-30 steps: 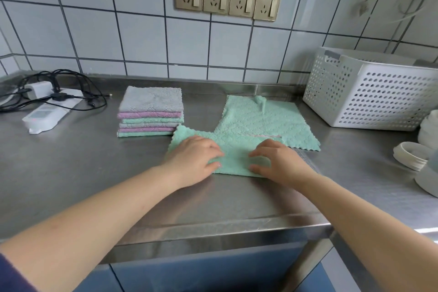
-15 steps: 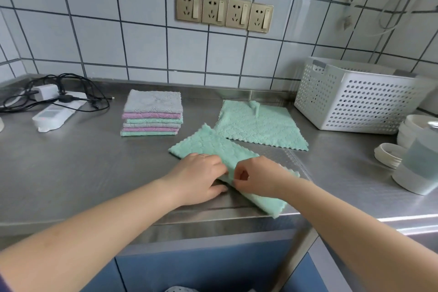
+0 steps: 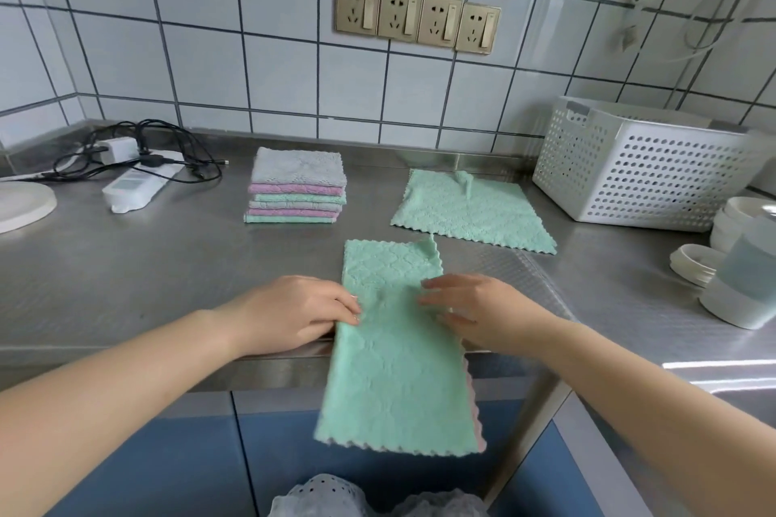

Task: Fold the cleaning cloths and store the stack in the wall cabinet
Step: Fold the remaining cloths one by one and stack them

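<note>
No brand, label or writing is legible anywhere. At far left a white round lid (image 3: 21, 204) lies on the steel counter (image 3: 126, 264), then a white power strip (image 3: 134, 187) under a tangle of black cables (image 3: 168, 147). Next comes the stack of folded cloths (image 3: 296, 191), grey on top with pink and green layers below, near the wall. The left hand (image 3: 294, 313) pinches the left edge of the green cloth (image 3: 394, 348) with curled fingers. This cloth, folded to a long strip, lies half on the counter and half hanging over the front edge, a pink underside showing along its right side. The right hand (image 3: 470, 311) grips its right edge, fingers bent. Behind lies a second green cloth (image 3: 470, 212), flat and unfolded. At right stand a white perforated basket (image 3: 642, 168) and white bowls (image 3: 739, 218). Four gold wall sockets (image 3: 418, 17) sit above.
</note>
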Tool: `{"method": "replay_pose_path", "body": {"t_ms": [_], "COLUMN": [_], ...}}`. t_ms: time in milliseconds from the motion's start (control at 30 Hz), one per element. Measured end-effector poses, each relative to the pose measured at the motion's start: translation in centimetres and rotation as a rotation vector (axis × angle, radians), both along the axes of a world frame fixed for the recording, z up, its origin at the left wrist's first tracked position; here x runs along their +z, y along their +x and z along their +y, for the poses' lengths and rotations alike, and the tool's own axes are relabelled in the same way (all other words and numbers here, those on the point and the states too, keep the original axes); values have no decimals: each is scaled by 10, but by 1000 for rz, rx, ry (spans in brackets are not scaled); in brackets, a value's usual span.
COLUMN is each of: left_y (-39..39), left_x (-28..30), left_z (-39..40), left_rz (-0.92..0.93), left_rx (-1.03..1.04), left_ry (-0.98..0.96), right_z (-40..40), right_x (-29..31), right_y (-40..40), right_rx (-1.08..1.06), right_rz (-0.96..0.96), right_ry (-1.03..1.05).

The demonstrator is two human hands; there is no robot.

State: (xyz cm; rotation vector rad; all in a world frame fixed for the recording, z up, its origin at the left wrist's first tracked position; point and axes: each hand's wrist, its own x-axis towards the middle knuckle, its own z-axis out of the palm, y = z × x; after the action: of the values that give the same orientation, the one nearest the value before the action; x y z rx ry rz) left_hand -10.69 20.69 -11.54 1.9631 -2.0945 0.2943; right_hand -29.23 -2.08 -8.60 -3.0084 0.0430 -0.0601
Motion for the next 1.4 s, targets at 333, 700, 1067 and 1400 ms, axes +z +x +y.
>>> {"method": "replay_pose_path", "body": {"t_ms": [333,700,1067,1400], "left_y": [-19,-27,-14,-3], "left_x": [-1,5,8,19], "left_z": [12,-21,-55,-67], "left_rz": [-98,729,776,543], "left_rx": [47,406,628,704], "left_ry": [293,45,-133,25], "right_z": [-6,30,2,-14], "right_x": [-32,-7,-6,-6], "right_y": [-44,-12,55,74], "right_rx": [309,-387,-636,-722], "right_rz": [-171,-345,-171,43], "right_ry": [-382,587,379,348]}}
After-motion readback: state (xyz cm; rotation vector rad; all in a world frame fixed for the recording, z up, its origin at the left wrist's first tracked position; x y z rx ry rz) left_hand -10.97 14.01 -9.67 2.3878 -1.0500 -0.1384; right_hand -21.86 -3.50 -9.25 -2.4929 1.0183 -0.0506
